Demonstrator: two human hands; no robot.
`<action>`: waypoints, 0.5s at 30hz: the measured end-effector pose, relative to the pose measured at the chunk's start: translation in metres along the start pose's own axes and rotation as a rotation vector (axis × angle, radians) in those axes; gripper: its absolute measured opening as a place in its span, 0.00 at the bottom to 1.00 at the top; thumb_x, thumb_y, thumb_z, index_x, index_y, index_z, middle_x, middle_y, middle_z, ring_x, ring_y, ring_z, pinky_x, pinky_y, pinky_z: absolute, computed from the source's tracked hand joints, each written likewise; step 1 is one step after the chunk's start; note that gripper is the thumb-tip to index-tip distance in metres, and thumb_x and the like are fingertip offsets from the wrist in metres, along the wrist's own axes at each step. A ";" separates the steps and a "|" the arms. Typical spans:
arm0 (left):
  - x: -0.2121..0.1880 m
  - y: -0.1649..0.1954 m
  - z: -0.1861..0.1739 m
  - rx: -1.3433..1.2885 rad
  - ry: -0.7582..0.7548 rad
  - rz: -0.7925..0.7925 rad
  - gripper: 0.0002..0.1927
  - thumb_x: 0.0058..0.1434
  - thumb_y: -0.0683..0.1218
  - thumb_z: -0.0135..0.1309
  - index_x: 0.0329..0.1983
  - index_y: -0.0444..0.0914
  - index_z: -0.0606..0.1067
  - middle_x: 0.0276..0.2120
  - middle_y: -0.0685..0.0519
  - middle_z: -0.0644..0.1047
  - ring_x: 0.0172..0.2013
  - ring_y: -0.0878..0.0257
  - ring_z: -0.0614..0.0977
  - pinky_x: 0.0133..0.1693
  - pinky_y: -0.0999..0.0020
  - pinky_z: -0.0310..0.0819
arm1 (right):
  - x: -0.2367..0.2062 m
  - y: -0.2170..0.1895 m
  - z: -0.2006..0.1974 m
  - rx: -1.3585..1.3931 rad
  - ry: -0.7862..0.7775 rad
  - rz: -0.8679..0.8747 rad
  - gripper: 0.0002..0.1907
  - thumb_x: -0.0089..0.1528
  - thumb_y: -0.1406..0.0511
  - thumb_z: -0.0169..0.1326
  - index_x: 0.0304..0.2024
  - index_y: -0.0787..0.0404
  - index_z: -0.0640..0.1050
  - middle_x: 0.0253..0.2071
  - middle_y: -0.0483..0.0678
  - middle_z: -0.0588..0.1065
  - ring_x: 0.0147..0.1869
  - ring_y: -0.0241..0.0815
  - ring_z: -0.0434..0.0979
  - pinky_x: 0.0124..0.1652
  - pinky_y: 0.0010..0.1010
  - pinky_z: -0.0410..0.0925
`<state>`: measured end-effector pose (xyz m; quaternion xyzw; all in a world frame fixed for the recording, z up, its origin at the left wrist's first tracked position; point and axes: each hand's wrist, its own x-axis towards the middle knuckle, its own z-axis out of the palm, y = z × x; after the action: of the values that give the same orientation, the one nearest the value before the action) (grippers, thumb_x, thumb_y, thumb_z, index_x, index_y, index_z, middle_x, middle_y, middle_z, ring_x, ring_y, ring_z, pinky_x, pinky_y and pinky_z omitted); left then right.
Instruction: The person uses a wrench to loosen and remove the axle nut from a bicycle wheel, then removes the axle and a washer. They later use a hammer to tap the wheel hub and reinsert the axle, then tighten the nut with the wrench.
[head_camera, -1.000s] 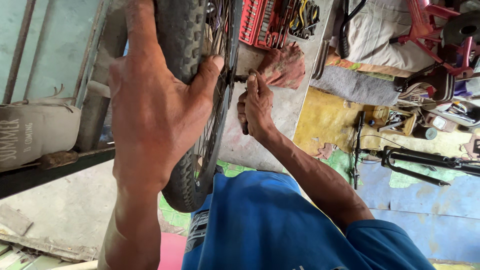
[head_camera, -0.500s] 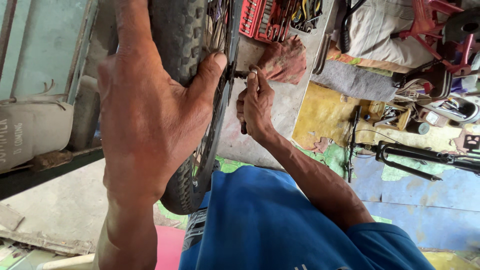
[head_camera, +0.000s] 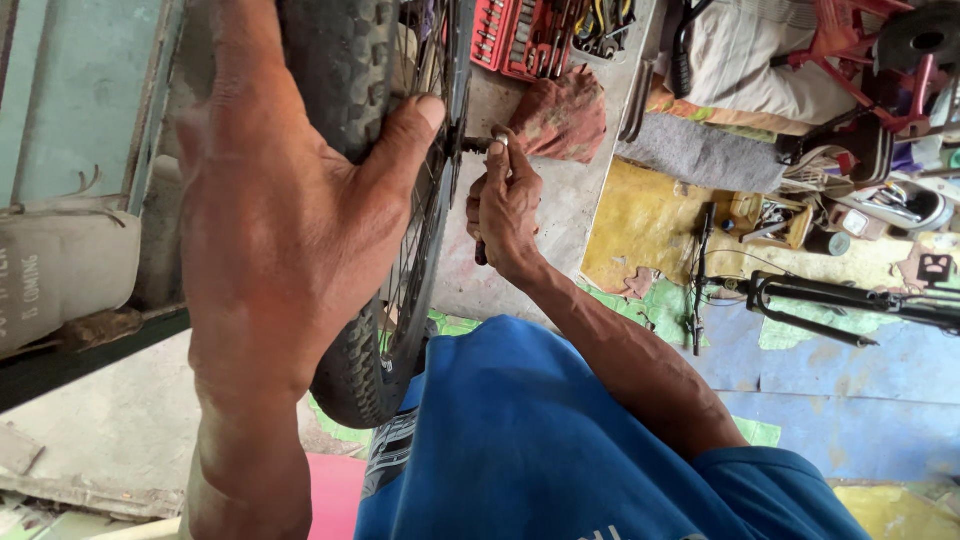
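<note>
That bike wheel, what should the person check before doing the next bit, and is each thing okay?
1. Wheel held steady: ok, the left hand grips the knobby tyre, thumb on the rim.
2. Tool on the axle: ok, the right hand holds a small tool at the hub axle.
3. Tool seated squarely: cannot tell, fingers hide it.
4. Fingers clear of spokes: ok for the right hand, which sits outside the spokes.
5. Spare tools close: ok, a red tool tray lies beyond the wheel.
</note>
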<state>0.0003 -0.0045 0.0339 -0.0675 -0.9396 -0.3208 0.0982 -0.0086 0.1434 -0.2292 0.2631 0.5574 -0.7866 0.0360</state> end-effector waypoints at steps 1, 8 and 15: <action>0.000 0.000 0.001 -0.001 -0.003 -0.007 0.36 0.67 0.52 0.67 0.69 0.40 0.58 0.50 0.41 0.81 0.46 0.30 0.77 0.49 0.37 0.71 | 0.000 0.001 0.000 0.002 0.002 -0.004 0.25 0.71 0.52 0.43 0.68 0.51 0.67 0.14 0.36 0.55 0.13 0.28 0.52 0.13 0.26 0.48; 0.000 0.001 0.002 0.019 -0.027 -0.042 0.36 0.66 0.53 0.67 0.68 0.41 0.58 0.51 0.39 0.79 0.48 0.29 0.76 0.49 0.35 0.69 | -0.001 0.004 -0.003 -0.014 0.016 -0.038 0.25 0.71 0.51 0.44 0.68 0.51 0.67 0.14 0.36 0.55 0.13 0.28 0.51 0.12 0.26 0.48; 0.000 0.001 0.002 -0.017 -0.024 -0.016 0.35 0.66 0.52 0.66 0.68 0.41 0.59 0.53 0.42 0.80 0.49 0.29 0.76 0.50 0.35 0.69 | -0.002 0.004 -0.004 -0.029 0.014 -0.059 0.24 0.72 0.51 0.43 0.67 0.53 0.68 0.14 0.36 0.55 0.13 0.28 0.52 0.12 0.26 0.48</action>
<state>0.0006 -0.0025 0.0328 -0.0646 -0.9385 -0.3286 0.0836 -0.0041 0.1450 -0.2329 0.2515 0.5763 -0.7774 0.0127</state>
